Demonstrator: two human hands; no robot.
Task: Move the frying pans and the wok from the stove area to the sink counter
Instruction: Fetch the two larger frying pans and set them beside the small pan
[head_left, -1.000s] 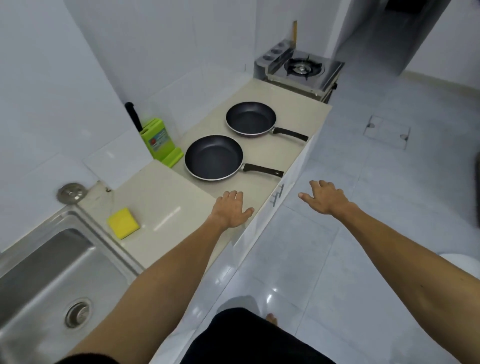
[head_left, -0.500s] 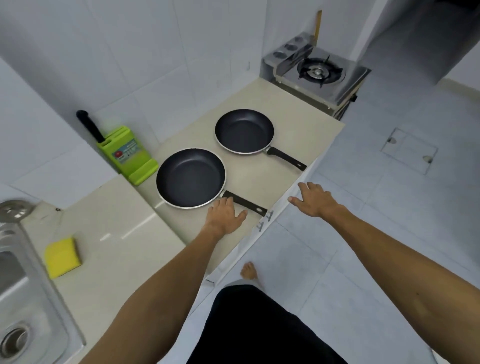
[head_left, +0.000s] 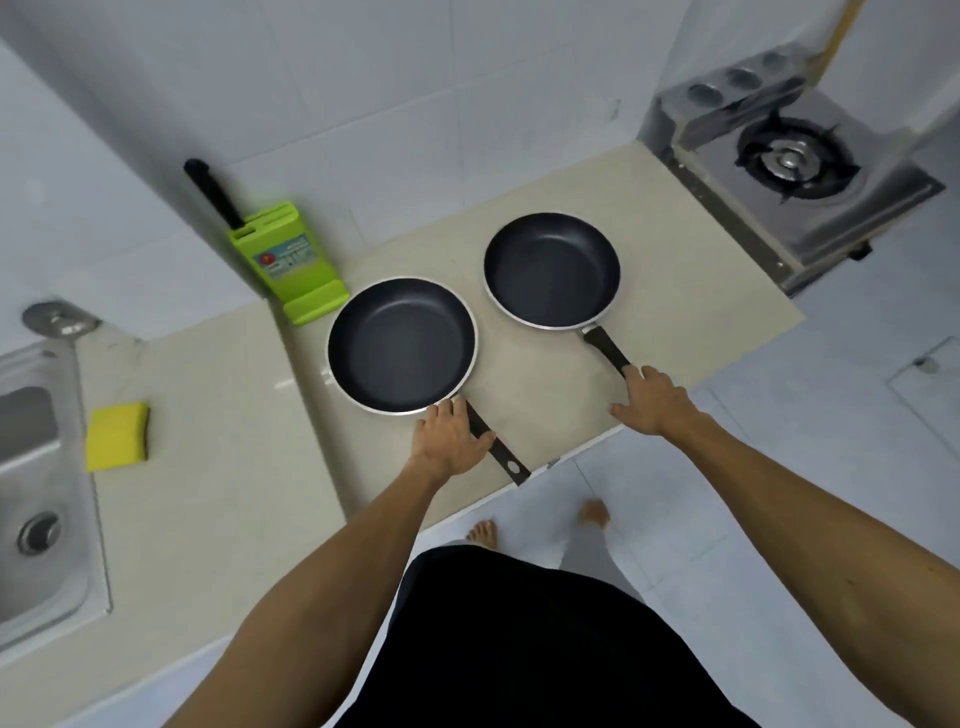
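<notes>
Head view first, and we work from nine o'clock across to three: a steel sink (head_left: 36, 467) sits at the far nine o'clock edge, with a yellow sponge (head_left: 117, 435) on the beige counter (head_left: 218, 467) just beside its rim. Toward eleven o'clock a green knife block (head_left: 288, 265) leans at the tiled wall, a black handle sticking up out of it. Near the centre lies our near frying pan (head_left: 402, 345), dark inside with a pale rim, its handle running toward five o'clock. Our left hand (head_left: 449, 441) rests palm down over that handle close to the pan's rim; the fingers lie loosely together and extended, the thumb out to the side touching the handle, and we cannot tell whether anything is gripped yet. At one o'clock from it sits the far frying pan (head_left: 553, 270), apart from the first, its handle also pointing to five o'clock. Our right hand (head_left: 652, 402) covers the end of that handle, fingers slightly spread and flat. At two o'clock a gas stove (head_left: 795, 171) stands beyond the counter's end, well apart from both pans
</notes>
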